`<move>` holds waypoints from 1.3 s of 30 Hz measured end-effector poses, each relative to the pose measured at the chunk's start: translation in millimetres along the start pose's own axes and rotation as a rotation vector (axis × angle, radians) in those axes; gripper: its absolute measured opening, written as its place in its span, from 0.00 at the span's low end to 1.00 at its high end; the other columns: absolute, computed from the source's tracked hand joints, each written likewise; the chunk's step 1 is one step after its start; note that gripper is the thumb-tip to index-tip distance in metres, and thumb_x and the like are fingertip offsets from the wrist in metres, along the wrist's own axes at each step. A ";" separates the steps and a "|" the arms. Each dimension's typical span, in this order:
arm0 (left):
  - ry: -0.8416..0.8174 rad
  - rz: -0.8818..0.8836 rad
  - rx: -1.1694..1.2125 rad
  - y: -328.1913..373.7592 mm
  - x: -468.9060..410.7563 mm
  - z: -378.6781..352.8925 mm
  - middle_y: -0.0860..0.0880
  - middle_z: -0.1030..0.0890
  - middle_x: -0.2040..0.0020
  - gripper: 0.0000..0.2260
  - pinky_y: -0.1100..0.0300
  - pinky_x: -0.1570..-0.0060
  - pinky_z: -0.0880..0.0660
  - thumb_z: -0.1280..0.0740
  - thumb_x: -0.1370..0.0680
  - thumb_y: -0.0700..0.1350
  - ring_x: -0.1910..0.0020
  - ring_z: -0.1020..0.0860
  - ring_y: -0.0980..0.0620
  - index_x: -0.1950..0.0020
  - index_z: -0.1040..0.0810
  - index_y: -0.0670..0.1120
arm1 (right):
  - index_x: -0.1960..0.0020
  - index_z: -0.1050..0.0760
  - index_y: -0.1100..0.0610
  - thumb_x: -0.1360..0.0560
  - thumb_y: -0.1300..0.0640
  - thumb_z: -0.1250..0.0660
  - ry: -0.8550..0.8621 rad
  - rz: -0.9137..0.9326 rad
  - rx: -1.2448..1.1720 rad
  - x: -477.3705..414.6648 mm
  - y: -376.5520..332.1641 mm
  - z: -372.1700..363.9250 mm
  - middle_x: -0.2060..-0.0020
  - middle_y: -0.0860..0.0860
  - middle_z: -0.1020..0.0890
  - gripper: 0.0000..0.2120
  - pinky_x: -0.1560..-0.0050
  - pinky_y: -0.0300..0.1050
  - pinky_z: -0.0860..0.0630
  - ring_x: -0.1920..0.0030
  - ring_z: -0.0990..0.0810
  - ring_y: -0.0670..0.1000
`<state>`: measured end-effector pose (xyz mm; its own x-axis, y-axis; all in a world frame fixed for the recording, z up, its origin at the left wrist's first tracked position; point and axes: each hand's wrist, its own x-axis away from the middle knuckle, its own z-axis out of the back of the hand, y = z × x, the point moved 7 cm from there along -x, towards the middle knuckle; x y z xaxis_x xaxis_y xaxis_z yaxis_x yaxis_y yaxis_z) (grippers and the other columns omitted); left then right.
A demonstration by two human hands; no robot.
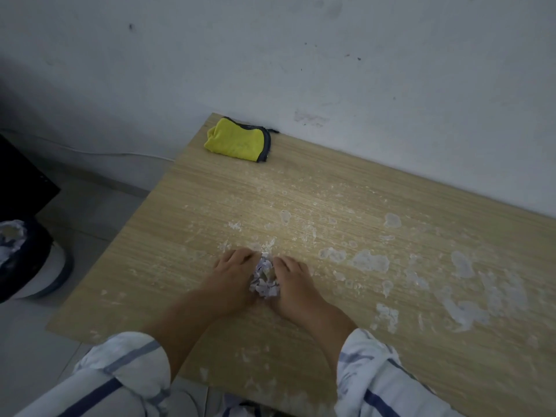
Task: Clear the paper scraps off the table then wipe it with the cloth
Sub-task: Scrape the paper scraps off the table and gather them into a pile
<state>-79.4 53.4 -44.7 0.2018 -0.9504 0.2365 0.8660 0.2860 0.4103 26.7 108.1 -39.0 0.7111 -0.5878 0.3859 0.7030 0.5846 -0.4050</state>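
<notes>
Head view: paper scraps (264,278) lie gathered in a small heap near the middle of the wooden surface (186,224), pressed between the left hand (236,273) and the right hand (293,279); both hands are cupped inward against the heap, fingers curled down, palms facing each other, neither fully closed; heap sits directly between them, so neither hand is nearer. A few loose flecks remain just beyond the fingertips. Cloth (237,142), yellow with a dark edge, lies folded at the far left corner by the wall (331,55), well apart from both hands, untouched. Bin (21,257) with paper in it stands on the floor, left of the surface; judged, the heap goes leftward, the left hand's side. Whitish smears cover the surface to the right; wiping not yet begun.
</notes>
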 end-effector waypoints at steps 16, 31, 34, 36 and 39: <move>-0.055 0.138 0.103 2.2 -10.2 7.3 0.43 0.28 0.37 0.20 0.72 0.59 0.40 0.35 0.25 0.44 0.40 0.27 0.45 0.34 0.30 0.45 | 0.24 0.50 0.57 0.26 0.53 0.34 -0.001 0.102 0.086 -33.0 -10.6 -13.4 0.24 0.55 0.48 0.37 0.28 0.53 0.46 0.27 0.46 0.60; 0.016 0.198 0.233 1.9 -14.4 10.2 0.41 0.20 0.48 0.13 0.60 0.53 0.26 0.41 0.24 0.37 0.49 0.23 0.45 0.41 0.23 0.41 | 0.25 0.48 0.57 0.27 0.54 0.32 0.088 0.182 0.068 -34.9 -16.4 -18.7 0.26 0.58 0.42 0.38 0.27 0.54 0.45 0.28 0.42 0.60; 0.029 0.216 0.363 0.6 -11.3 10.1 0.44 0.20 0.58 0.10 0.67 0.69 0.33 0.39 0.25 0.39 0.61 0.23 0.50 0.47 0.20 0.41 | 0.25 0.45 0.58 0.26 0.55 0.34 0.137 0.180 0.053 -33.8 -15.1 -18.0 0.27 0.58 0.40 0.33 0.27 0.52 0.46 0.28 0.42 0.59; 0.009 0.237 0.501 -1.4 -7.0 7.5 0.49 0.20 0.61 0.09 0.66 0.68 0.33 0.36 0.26 0.41 0.64 0.23 0.54 0.49 0.20 0.44 | 0.26 0.44 0.59 0.25 0.56 0.36 0.157 0.186 0.042 -33.0 -15.5 -15.2 0.27 0.59 0.39 0.31 0.27 0.51 0.47 0.28 0.42 0.59; -0.040 0.227 0.595 0.1 -4.2 6.4 0.47 0.18 0.59 0.11 0.57 0.62 0.27 0.34 0.30 0.45 0.60 0.20 0.49 0.49 0.20 0.47 | 0.26 0.43 0.60 0.24 0.58 0.36 0.158 0.188 0.024 -33.4 -16.7 -13.7 0.27 0.58 0.39 0.30 0.28 0.51 0.47 0.28 0.42 0.58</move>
<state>-83.1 58.2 -40.0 0.3231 -0.8562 0.4032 0.3993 0.5096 0.7621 -9.0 110.4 -56.4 0.8199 -0.5464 0.1708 0.5601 0.7041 -0.4365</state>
